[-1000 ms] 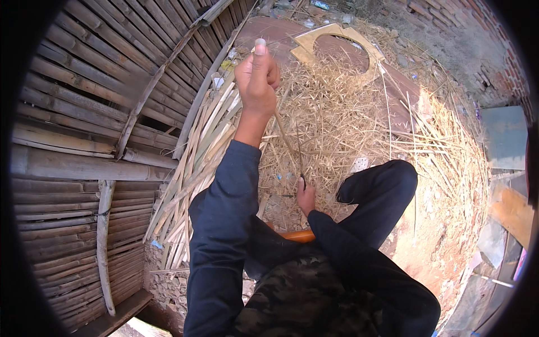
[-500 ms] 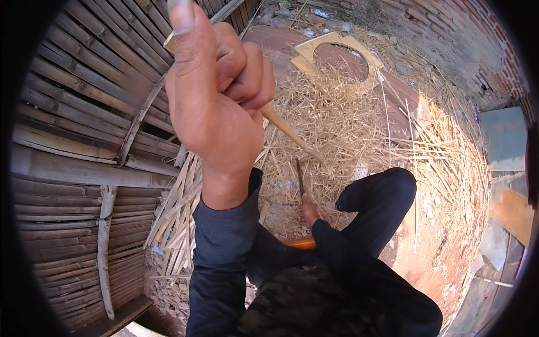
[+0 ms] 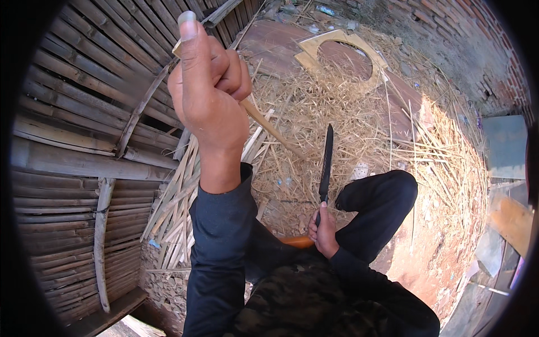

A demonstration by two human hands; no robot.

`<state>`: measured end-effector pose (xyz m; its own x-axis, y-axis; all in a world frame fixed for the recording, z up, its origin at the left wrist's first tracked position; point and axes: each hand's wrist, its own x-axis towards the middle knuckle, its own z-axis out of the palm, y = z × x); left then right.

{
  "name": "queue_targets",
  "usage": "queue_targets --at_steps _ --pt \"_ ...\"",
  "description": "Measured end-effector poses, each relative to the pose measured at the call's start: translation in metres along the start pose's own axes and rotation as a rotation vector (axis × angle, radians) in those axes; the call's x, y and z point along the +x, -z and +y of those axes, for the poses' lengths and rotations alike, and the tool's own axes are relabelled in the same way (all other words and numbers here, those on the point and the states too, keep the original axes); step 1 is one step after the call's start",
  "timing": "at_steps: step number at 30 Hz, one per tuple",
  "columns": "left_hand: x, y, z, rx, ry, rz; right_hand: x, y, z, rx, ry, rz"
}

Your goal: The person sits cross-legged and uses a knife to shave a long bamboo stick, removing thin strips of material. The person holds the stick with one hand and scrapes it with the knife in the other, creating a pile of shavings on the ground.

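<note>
Raised at the upper left, my left hand (image 3: 210,84) is closed around a thin bamboo strip (image 3: 269,128). The strip slants down to the right from my fist, and its lower end hangs over the shavings. Close to my bent knee, my right hand (image 3: 324,229) grips the handle of a knife (image 3: 327,163). The dark, narrow blade points up and away from me, apart from the strip and to the right of its lower end.
A heap of bamboo shavings (image 3: 320,106) spreads ahead of me, with a board with a round cutout (image 3: 310,49) behind it. Split bamboo strips (image 3: 174,208) lie at my left, beside a bamboo slat wall (image 3: 67,140). A brick wall (image 3: 466,45) rises at the far right.
My right hand has turned the knife so its flat side shows, and moved slightly to the right. My left hand with the bamboo strip has shifted a little left, and the strip's lower end with it.
</note>
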<state>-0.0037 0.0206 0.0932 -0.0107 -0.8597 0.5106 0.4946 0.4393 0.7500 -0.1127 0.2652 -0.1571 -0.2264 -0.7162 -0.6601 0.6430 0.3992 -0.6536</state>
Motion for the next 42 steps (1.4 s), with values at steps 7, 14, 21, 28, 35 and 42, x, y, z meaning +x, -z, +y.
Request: queue_targets --at_steps 7,14,21,28,35,42 --pt "-0.005 -0.005 -0.024 0.045 0.013 0.029 0.022 -0.031 -0.057 -0.044 0.452 -0.015" --pt "-0.01 0.005 -0.082 0.18 0.016 0.084 0.028 -0.034 -0.073 -0.189 0.738 -0.078" --pt "-0.008 -0.006 -0.086 0.132 0.035 0.074 0.148 0.075 0.099 -0.889 0.366 0.225" --pt "0.004 -0.013 0.021 0.166 -0.052 0.02 0.153 0.062 0.107 -0.496 -0.384 0.201" --pt "-0.005 0.009 0.046 -0.083 -0.04 -0.155 0.125 0.031 0.069 -0.06 -0.539 0.092" --pt "-0.013 0.013 -0.048 0.072 0.052 -0.006 0.052 -0.006 0.008 -0.095 -0.176 -0.042"
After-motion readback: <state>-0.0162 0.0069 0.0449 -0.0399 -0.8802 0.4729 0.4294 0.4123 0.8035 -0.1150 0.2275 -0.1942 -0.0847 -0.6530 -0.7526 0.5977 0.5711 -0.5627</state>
